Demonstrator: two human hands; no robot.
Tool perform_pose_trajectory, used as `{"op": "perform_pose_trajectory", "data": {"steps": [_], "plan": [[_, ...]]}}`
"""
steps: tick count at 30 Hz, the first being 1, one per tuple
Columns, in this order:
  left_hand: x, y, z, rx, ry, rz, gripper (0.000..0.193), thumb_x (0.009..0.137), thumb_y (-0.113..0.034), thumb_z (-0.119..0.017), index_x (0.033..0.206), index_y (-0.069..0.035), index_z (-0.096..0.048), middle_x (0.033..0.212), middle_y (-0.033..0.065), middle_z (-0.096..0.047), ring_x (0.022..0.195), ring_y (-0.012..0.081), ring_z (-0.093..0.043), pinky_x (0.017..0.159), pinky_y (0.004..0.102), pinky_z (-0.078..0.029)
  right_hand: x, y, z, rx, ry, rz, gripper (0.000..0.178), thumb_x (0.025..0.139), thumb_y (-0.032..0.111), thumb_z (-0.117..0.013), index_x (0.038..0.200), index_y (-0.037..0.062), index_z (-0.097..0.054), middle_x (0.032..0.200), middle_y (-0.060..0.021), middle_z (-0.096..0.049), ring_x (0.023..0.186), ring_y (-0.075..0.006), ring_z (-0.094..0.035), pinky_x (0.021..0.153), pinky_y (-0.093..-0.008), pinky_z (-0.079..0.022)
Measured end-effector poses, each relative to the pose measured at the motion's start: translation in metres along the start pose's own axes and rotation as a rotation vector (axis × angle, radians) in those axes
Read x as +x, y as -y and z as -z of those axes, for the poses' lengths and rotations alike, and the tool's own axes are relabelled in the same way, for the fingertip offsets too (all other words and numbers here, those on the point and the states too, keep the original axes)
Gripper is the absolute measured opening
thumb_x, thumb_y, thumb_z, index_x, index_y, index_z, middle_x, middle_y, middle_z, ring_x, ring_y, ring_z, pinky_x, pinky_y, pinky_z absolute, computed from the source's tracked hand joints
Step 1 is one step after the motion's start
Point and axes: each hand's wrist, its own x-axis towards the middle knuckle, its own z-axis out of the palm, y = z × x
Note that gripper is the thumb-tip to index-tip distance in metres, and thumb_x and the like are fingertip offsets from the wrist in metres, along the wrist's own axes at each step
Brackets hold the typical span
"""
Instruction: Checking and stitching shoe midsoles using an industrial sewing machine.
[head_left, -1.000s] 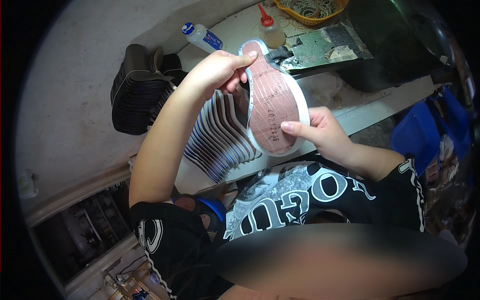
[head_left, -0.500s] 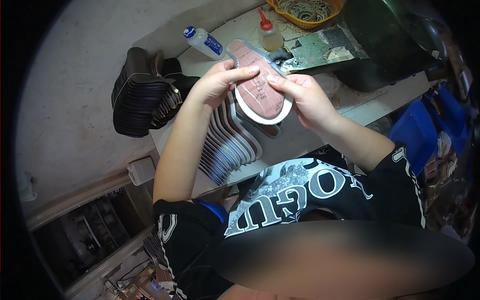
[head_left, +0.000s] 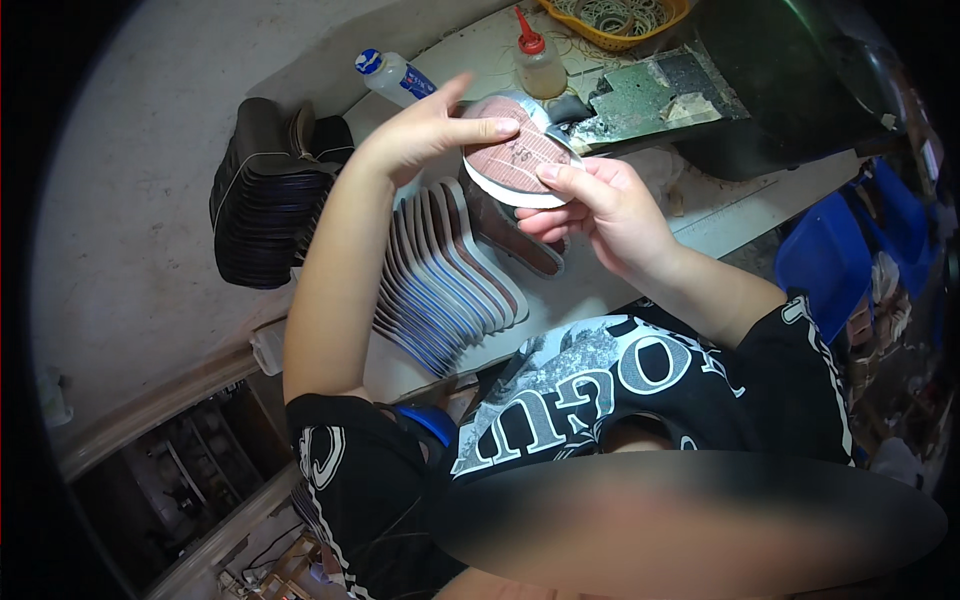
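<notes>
A shoe insole, reddish-brown with a pale rim and dark handwritten marks, is held up over the table, tilted and foreshortened. My right hand grips its near right edge, thumb on top and fingers beneath. With its thumb resting on the insole's face, my left hand has its fingers stretched away from the edge. Below my hands, a fanned row of similar insoles stands on edge. Beside that row lies another reddish insole, partly hidden by the held one and my right hand.
Dark, stacked shoe parts, banded together, stand at the table's left. Behind my hands are a blue-capped bottle, a red-tipped squeeze bottle, a worn green board and a yellow basket of bands. Blue plastic is at right.
The insole has tilted and now looks shorter. My left fingers have come off its edge and spread, leaving the thumb on its face. My right hand still grips it.
</notes>
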Motion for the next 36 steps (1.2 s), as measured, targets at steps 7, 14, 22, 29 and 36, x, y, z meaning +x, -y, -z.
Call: {"op": "perform_pose_trajectory", "data": {"steps": [7,14,22,29,36], "plan": [[0.013,-0.025,0.019,-0.012,0.426,-0.051,0.046,0.075,-0.030,-0.076,0.106,-0.003,-0.055,0.090,0.0015,-0.060,0.082,0.0088,-0.054,0.071,0.0217,-0.043,0.002,0.009,-0.007,0.036,-0.034,-0.012,0.040,0.093,0.033,-0.056,0.104,-0.0055,-0.059,0.092,-0.0165,-0.067,0.079,-0.0200,-0.069,0.068,-0.0275,-0.057],[-0.015,-0.035,0.009,-0.057,0.306,0.052,0.037,0.080,-0.032,-0.073,0.098,-0.005,-0.055,0.080,-0.0011,-0.057,0.071,0.0049,-0.052,0.057,0.0193,-0.041,0.003,0.013,-0.005,0.019,-0.034,-0.035,0.042,0.093,0.035,-0.055,0.105,-0.0049,-0.059,0.093,-0.0166,-0.067,0.081,-0.0203,-0.069,0.069,-0.0276,-0.057],[-0.045,-0.027,-0.018,-0.013,0.162,0.202,0.035,0.082,-0.035,-0.070,0.087,-0.001,-0.061,0.076,0.0036,-0.063,0.065,0.0084,-0.057,0.058,0.0215,-0.045,0.005,0.010,0.004,-0.072,-0.027,-0.021,0.035,0.090,0.032,-0.057,0.102,0.0000,-0.063,0.090,-0.0100,-0.067,0.078,-0.0157,-0.067,0.067,-0.0259,-0.056],[-0.052,-0.049,-0.023,-0.017,0.182,0.237,0.030,0.082,-0.032,-0.070,0.084,-0.003,-0.064,0.073,0.0034,-0.065,0.062,0.0088,-0.059,0.057,0.0224,-0.046,-0.001,0.004,0.000,-0.046,0.005,0.060,0.032,0.093,0.029,-0.054,0.104,-0.0003,-0.061,0.091,-0.0094,-0.067,0.079,-0.0159,-0.067,0.067,-0.0287,-0.057],[-0.043,-0.043,-0.010,0.015,0.233,0.279,0.029,0.081,-0.035,-0.070,0.085,-0.007,-0.065,0.075,-0.0002,-0.064,0.064,0.0076,-0.058,0.058,0.0225,-0.044,0.005,0.003,-0.003,0.013,0.041,0.037,0.031,0.094,0.027,-0.053,0.104,-0.0017,-0.060,0.094,-0.0118,-0.066,0.078,-0.0165,-0.067,0.065,-0.0266,-0.058]]}}
